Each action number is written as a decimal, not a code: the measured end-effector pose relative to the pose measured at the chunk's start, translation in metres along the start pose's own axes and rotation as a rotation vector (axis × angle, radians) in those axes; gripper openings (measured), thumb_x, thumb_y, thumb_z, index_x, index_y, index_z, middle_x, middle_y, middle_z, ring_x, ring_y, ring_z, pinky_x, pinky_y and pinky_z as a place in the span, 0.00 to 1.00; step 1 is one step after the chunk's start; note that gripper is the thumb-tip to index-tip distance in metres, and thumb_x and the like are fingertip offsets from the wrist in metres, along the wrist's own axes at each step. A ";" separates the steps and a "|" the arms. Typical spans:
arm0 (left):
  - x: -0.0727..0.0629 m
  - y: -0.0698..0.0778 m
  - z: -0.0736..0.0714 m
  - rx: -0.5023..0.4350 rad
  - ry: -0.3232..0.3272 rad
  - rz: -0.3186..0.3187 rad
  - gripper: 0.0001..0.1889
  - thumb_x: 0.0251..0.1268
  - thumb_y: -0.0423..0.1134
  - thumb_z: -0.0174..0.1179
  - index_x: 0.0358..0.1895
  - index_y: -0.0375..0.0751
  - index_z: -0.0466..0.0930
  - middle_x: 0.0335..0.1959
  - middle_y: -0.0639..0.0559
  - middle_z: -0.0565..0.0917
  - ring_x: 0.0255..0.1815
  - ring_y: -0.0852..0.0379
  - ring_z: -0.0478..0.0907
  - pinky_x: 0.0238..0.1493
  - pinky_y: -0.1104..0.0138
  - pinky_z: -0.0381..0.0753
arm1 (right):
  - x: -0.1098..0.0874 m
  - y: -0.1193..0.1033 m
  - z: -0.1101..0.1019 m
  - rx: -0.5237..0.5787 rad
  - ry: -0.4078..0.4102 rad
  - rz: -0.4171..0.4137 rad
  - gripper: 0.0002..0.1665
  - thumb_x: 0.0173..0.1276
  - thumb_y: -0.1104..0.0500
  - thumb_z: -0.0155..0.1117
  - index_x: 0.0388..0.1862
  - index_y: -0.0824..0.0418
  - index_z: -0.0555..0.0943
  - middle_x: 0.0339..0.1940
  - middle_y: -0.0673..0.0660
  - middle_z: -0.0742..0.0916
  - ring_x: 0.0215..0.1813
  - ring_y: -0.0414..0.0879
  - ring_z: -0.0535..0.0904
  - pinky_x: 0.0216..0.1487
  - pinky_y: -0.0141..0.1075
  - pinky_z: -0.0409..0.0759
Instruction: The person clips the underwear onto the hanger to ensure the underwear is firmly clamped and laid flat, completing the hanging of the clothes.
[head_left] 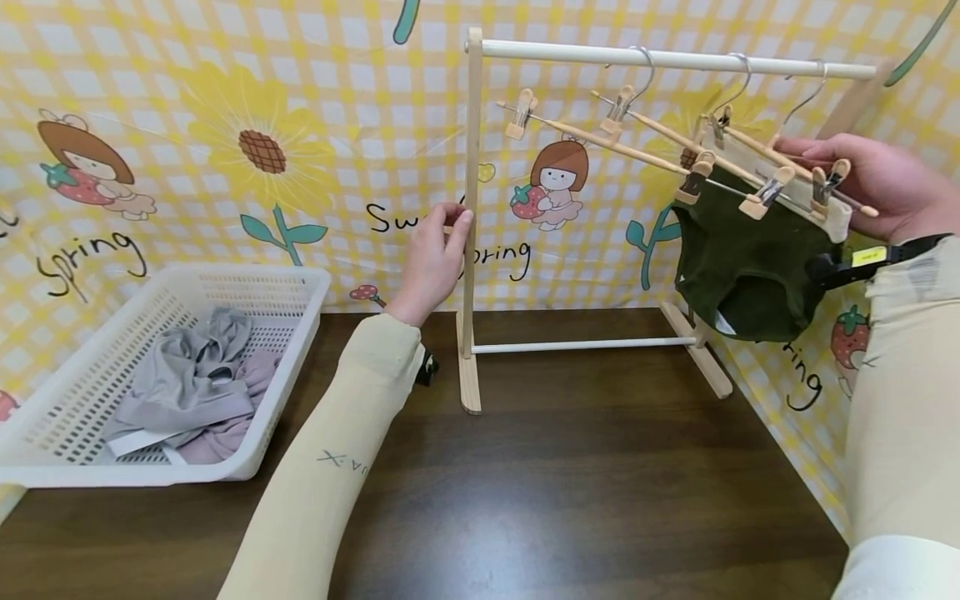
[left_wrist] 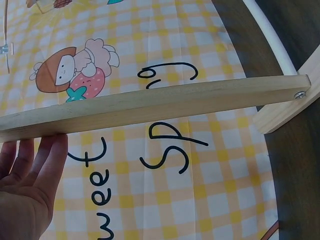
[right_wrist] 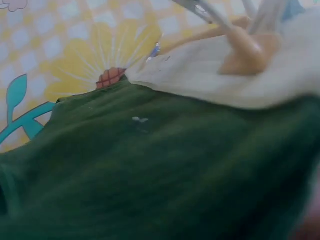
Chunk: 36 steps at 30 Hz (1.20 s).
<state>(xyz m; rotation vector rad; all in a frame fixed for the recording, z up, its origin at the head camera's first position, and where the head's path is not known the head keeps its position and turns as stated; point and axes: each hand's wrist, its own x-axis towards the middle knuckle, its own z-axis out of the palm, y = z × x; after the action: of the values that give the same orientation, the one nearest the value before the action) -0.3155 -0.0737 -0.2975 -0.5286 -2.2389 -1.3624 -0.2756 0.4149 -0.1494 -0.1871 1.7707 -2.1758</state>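
Observation:
My left hand [head_left: 437, 254] is at the left post [head_left: 472, 183] of a wooden clothes rack, fingertips against its side; the left wrist view shows the fingers [left_wrist: 42, 155] fairly straight. At the rack's right end, my right hand [head_left: 892, 183] holds the rightmost clip hanger [head_left: 791, 164] near its end, some fingers hidden behind it. Dark green underpants [head_left: 750, 242] with a cream waistband [right_wrist: 185, 75] hang from that hanger's clips. Two more wooden clip hangers, one in front [head_left: 592, 138], hang to the left, slanted and overlapping the underpants in the head view.
A white plastic basket [head_left: 300, 333] with grey and mauve garments [head_left: 187, 375] stands on the dark wooden table [head_left: 525, 492] at the left. The rack's white top rail [head_left: 555, 52] carries the hanger hooks. A yellow checked cloth covers the wall behind.

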 end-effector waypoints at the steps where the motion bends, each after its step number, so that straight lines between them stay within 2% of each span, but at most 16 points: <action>1: 0.000 0.000 0.000 0.001 0.002 0.002 0.21 0.84 0.48 0.45 0.62 0.34 0.75 0.50 0.44 0.80 0.44 0.51 0.80 0.46 0.63 0.80 | 0.000 0.000 0.000 -0.024 0.013 -0.021 0.24 0.86 0.59 0.40 0.67 0.49 0.81 0.61 0.42 0.83 0.34 0.46 0.86 0.25 0.35 0.82; 2: 0.000 0.000 0.000 0.000 0.004 0.002 0.21 0.84 0.48 0.45 0.62 0.33 0.75 0.50 0.44 0.80 0.44 0.50 0.80 0.47 0.63 0.80 | 0.000 -0.001 0.000 -0.058 0.025 -0.042 0.23 0.86 0.59 0.42 0.68 0.49 0.80 0.61 0.42 0.83 0.28 0.44 0.84 0.20 0.33 0.79; 4: 0.000 0.000 0.000 0.002 0.004 0.001 0.21 0.84 0.48 0.45 0.62 0.33 0.75 0.50 0.44 0.80 0.45 0.50 0.80 0.48 0.62 0.80 | -0.002 -0.003 -0.001 -0.135 0.039 -0.079 0.22 0.86 0.57 0.43 0.69 0.47 0.78 0.61 0.43 0.83 0.33 0.43 0.84 0.11 0.33 0.68; 5: 0.000 0.000 0.000 0.001 0.004 -0.001 0.21 0.84 0.48 0.45 0.62 0.33 0.75 0.50 0.44 0.80 0.45 0.49 0.80 0.48 0.62 0.80 | -0.002 -0.003 -0.002 -0.166 0.047 -0.110 0.22 0.86 0.57 0.43 0.69 0.47 0.78 0.60 0.44 0.84 0.35 0.42 0.84 0.14 0.28 0.65; 6: 0.000 0.000 0.000 0.000 0.004 -0.002 0.22 0.84 0.48 0.45 0.62 0.33 0.75 0.51 0.43 0.80 0.46 0.49 0.80 0.48 0.62 0.79 | -0.002 -0.003 -0.002 -0.195 0.047 -0.144 0.22 0.86 0.57 0.42 0.70 0.47 0.77 0.60 0.44 0.84 0.42 0.41 0.84 0.23 0.21 0.69; 7: -0.001 0.000 0.000 -0.002 0.004 -0.002 0.22 0.84 0.48 0.45 0.62 0.33 0.75 0.51 0.43 0.80 0.46 0.49 0.80 0.49 0.61 0.79 | -0.001 -0.003 -0.002 -0.218 0.042 -0.190 0.23 0.86 0.58 0.40 0.70 0.48 0.76 0.60 0.44 0.85 0.49 0.39 0.82 0.43 0.17 0.69; 8: -0.001 0.000 0.000 -0.004 0.004 -0.004 0.22 0.84 0.48 0.45 0.62 0.33 0.75 0.51 0.43 0.80 0.46 0.49 0.80 0.49 0.61 0.79 | -0.001 -0.003 -0.001 -0.216 0.040 -0.233 0.23 0.86 0.59 0.38 0.70 0.49 0.75 0.60 0.46 0.85 0.54 0.37 0.80 0.64 0.22 0.54; 9: -0.001 0.000 0.000 -0.002 0.004 -0.006 0.22 0.84 0.48 0.45 0.62 0.33 0.75 0.51 0.43 0.80 0.46 0.49 0.80 0.49 0.61 0.80 | 0.000 -0.003 0.000 -0.198 0.044 -0.267 0.23 0.86 0.60 0.38 0.70 0.50 0.74 0.59 0.47 0.85 0.60 0.39 0.77 0.68 0.24 0.48; 11: -0.001 0.000 0.000 -0.002 0.005 -0.008 0.22 0.84 0.48 0.45 0.62 0.33 0.74 0.51 0.43 0.80 0.47 0.49 0.80 0.50 0.61 0.79 | 0.001 -0.004 0.005 -0.148 0.069 -0.345 0.23 0.85 0.63 0.36 0.69 0.53 0.72 0.58 0.50 0.85 0.58 0.42 0.79 0.72 0.30 0.42; 12: -0.001 0.000 0.000 -0.002 0.005 -0.008 0.22 0.84 0.48 0.45 0.62 0.32 0.74 0.51 0.43 0.80 0.47 0.49 0.80 0.50 0.60 0.79 | 0.001 -0.004 0.008 -0.125 0.088 -0.379 0.22 0.84 0.65 0.36 0.68 0.55 0.72 0.58 0.51 0.84 0.57 0.43 0.80 0.72 0.29 0.49; 14: -0.002 0.000 0.000 0.001 0.004 -0.010 0.22 0.84 0.48 0.45 0.62 0.33 0.74 0.51 0.43 0.80 0.48 0.49 0.80 0.50 0.60 0.79 | -0.001 -0.007 0.016 -0.078 0.148 -0.441 0.21 0.82 0.68 0.39 0.66 0.58 0.74 0.57 0.53 0.84 0.54 0.42 0.81 0.60 0.28 0.69; 16: -0.001 0.000 0.000 0.002 0.003 -0.010 0.22 0.84 0.49 0.45 0.62 0.33 0.74 0.51 0.43 0.80 0.48 0.49 0.80 0.50 0.61 0.80 | -0.004 -0.011 0.023 -0.049 0.195 -0.486 0.21 0.81 0.69 0.41 0.65 0.59 0.75 0.56 0.54 0.83 0.53 0.43 0.82 0.53 0.27 0.74; 19: -0.001 0.000 0.000 0.001 0.005 -0.002 0.22 0.84 0.49 0.45 0.62 0.33 0.74 0.51 0.43 0.80 0.47 0.49 0.81 0.50 0.61 0.80 | -0.008 -0.018 0.034 -0.013 0.248 -0.545 0.22 0.78 0.72 0.43 0.64 0.60 0.75 0.56 0.54 0.84 0.51 0.43 0.82 0.50 0.27 0.76; 28: 0.000 -0.001 0.000 0.003 0.006 -0.006 0.22 0.84 0.49 0.46 0.61 0.33 0.75 0.52 0.42 0.80 0.49 0.47 0.80 0.52 0.60 0.79 | -0.012 -0.023 0.067 -0.109 0.266 -0.741 0.25 0.81 0.69 0.39 0.71 0.61 0.72 0.64 0.56 0.77 0.56 0.43 0.79 0.50 0.25 0.76; 31: 0.001 -0.001 0.000 0.007 0.006 -0.011 0.22 0.84 0.49 0.46 0.61 0.33 0.75 0.52 0.41 0.80 0.49 0.47 0.80 0.52 0.60 0.79 | -0.013 -0.018 0.087 -0.112 0.283 -0.779 0.25 0.79 0.70 0.39 0.70 0.62 0.72 0.65 0.58 0.76 0.60 0.46 0.76 0.51 0.26 0.74; 36: 0.001 0.000 0.000 0.005 -0.004 -0.014 0.22 0.84 0.49 0.45 0.62 0.33 0.75 0.52 0.42 0.80 0.49 0.47 0.81 0.51 0.60 0.80 | -0.019 0.000 0.123 -0.071 0.258 -0.837 0.23 0.76 0.75 0.41 0.65 0.71 0.75 0.62 0.64 0.78 0.60 0.53 0.74 0.52 0.30 0.74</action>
<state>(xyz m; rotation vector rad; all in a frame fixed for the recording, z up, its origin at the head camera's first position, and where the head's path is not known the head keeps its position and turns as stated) -0.3158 -0.0738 -0.2970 -0.5148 -2.2528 -1.3631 -0.2200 0.3072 -0.1208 -0.8280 2.1755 -2.7817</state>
